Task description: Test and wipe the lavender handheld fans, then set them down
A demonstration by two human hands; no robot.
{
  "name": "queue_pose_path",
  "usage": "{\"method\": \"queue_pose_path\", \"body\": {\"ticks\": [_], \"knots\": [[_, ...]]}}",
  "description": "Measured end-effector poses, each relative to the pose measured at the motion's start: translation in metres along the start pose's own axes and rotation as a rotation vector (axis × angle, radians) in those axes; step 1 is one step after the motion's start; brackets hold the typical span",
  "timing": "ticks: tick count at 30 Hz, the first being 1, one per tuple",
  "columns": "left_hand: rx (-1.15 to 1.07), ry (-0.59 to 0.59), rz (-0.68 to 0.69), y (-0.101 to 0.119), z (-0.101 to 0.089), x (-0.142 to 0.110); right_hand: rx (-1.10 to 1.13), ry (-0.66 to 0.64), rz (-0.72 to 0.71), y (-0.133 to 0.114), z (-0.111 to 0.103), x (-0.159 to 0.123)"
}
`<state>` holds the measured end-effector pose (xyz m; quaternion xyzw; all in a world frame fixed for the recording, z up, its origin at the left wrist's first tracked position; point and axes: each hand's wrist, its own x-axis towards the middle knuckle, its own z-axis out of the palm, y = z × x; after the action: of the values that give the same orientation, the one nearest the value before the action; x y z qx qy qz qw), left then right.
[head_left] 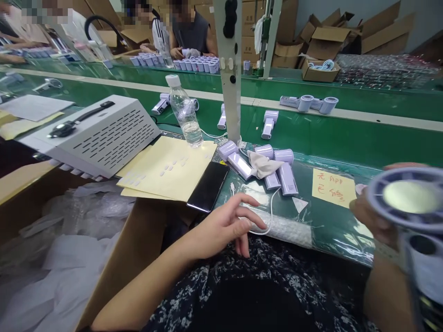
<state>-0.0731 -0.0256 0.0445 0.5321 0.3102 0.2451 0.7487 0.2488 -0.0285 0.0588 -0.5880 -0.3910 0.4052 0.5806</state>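
Note:
My left hand [228, 226] hovers over the bench edge with loosely bent, parted fingers and holds nothing. A thin white cable [273, 207] loops beside its fingertips. At the right edge, blurred by motion, my right hand [368, 219] grips a lilac handheld device [377, 191] with a round, spoked head and pale centre. The device hides most of that hand. Ahead of my left hand lie several lilac devices [287, 177], with a crumpled beige cloth [263, 165] on top. A yellow note [333, 187] with red handwriting lies between my hands.
A black phone [208, 186], yellow sheets [166, 168] and a tilted water bottle [185, 113] are left of the upright post [228, 69]. A slotted metal case [114, 133] stands beyond an open carton of plastic bags [79, 249]. More devices lie on the green conveyor [363, 140]; people work opposite.

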Motion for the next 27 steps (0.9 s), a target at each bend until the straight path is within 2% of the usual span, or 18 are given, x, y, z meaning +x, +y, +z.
{"method": "queue_pose_path", "body": {"ticks": [3, 6, 9, 11, 13, 17, 21, 25, 27], "knots": [[-0.019, 0.035, 0.054, -0.002, -0.003, 0.002, -0.187, 0.053, 0.043, 0.013, -0.024, 0.018], [0.002, -0.041, 0.005, -0.002, -0.002, 0.006, -0.113, 0.054, -0.001, 0.029, -0.035, 0.025], [0.064, -0.088, -0.052, 0.002, -0.001, 0.008, -0.089, 0.008, -0.024, 0.041, -0.035, 0.025], [0.100, -0.081, -0.067, 0.004, 0.000, 0.009, -0.194, 0.051, -0.014, 0.044, -0.028, 0.026], [0.118, -0.066, -0.075, 0.005, 0.001, 0.009, -0.182, 0.060, -0.037, 0.043, -0.016, 0.027], [0.130, -0.053, -0.069, 0.001, 0.003, 0.010, 0.098, -0.130, -0.058, 0.029, 0.012, 0.018], [0.216, -0.038, -0.079, 0.006, 0.001, 0.011, 0.186, -0.283, -0.023, 0.019, 0.032, 0.006], [0.391, 0.059, 0.096, 0.033, -0.002, -0.002, 0.189, -0.364, 0.032, 0.023, 0.040, 0.001], [0.321, 0.056, 0.157, 0.047, 0.002, -0.015, 0.161, -0.379, 0.044, 0.027, 0.041, -0.001]]}}
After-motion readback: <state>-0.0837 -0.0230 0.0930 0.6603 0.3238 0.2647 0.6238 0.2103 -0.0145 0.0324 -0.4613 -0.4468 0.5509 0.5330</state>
